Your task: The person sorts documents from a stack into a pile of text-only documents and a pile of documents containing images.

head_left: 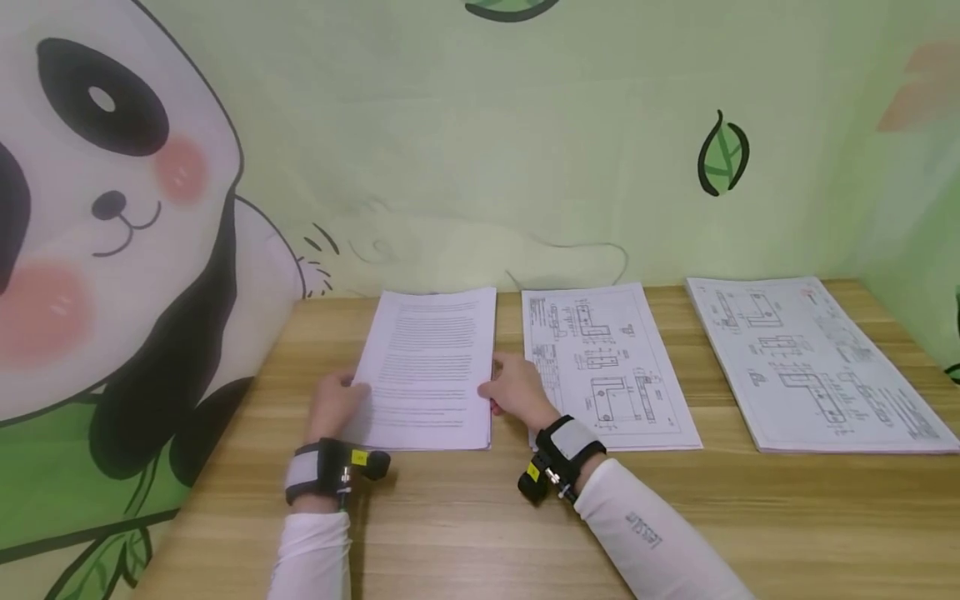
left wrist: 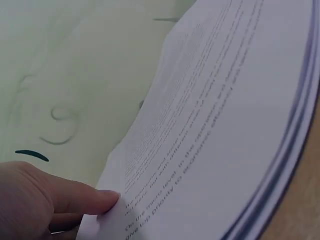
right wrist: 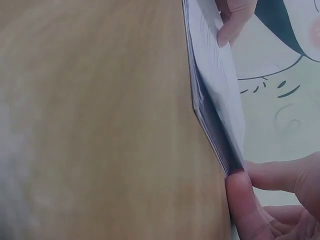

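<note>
A stack of printed text pages (head_left: 427, 367) lies on the left part of the wooden table, between both hands. My left hand (head_left: 335, 406) holds its left edge, with the thumb on the top sheet and the other fingers mostly hidden at the edge. On the opposite side, my right hand (head_left: 519, 390) pinches the right edge between thumb and fingers. The right wrist view shows the sheets (right wrist: 212, 95) from the side, with a gap between upper and lower ones near the right hand. In the left wrist view the pages (left wrist: 220, 125) look slightly bowed.
Right of the text pages lies a stack of technical drawings (head_left: 611, 367), partly behind the right hand. Another, thicker stack of drawings (head_left: 817, 367) lies farther right. Behind the wooden table (head_left: 450, 517) hangs a green backdrop (head_left: 525, 150) with a panda on its left.
</note>
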Tool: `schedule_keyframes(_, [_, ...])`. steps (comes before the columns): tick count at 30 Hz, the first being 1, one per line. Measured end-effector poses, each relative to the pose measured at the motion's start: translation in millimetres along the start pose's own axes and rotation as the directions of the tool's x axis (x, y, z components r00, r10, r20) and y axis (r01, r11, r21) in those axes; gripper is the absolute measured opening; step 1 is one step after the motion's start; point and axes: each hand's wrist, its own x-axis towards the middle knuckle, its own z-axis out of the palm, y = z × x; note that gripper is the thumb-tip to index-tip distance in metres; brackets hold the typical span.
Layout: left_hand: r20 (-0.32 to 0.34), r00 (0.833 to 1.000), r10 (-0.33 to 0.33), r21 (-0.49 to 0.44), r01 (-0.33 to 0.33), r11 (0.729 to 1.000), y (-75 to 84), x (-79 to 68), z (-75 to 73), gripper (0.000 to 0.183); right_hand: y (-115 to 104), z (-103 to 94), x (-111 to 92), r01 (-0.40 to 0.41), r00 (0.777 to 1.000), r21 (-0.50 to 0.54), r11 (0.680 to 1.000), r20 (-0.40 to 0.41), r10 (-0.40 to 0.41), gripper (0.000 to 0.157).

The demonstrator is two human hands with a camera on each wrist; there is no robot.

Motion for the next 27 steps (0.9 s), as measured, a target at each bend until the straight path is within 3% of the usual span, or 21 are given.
schedule_keyframes(7, [-0.069,0.998,-0.014,0.019,0.016,1.000,-6.3,2.8,-1.3,0.044,-0.9,0.3,1.8,-0.011,1.000,-0.076,0.997,-0.021,0.010,0.041])
schedule_keyframes(15, [-0.099,0.995,-0.013,0.070,0.020,0.997,-8.7,0.9,-1.8,0.041,-3.5,-0.2,0.0,0.009,0.999,-0.132,0.991,-0.036,-0.014,0.012])
schedule_keyframes(22, [-0.130,0.991,-0.017,0.131,0.034,0.991,-3.9,-2.0,-3.2,0.044,-2.1,-8.5,-5.6,0.012,1.000,-0.029,1.000,-0.020,-0.013,0.035])
schedule_keyframes(27, [-0.181,0.983,-0.014,0.051,0.023,0.998,2.4,2.9,-4.7,0.047,-5.6,-29.2,-12.0,0.042,0.999,0.034,0.999,-0.022,-0.041,0.037])
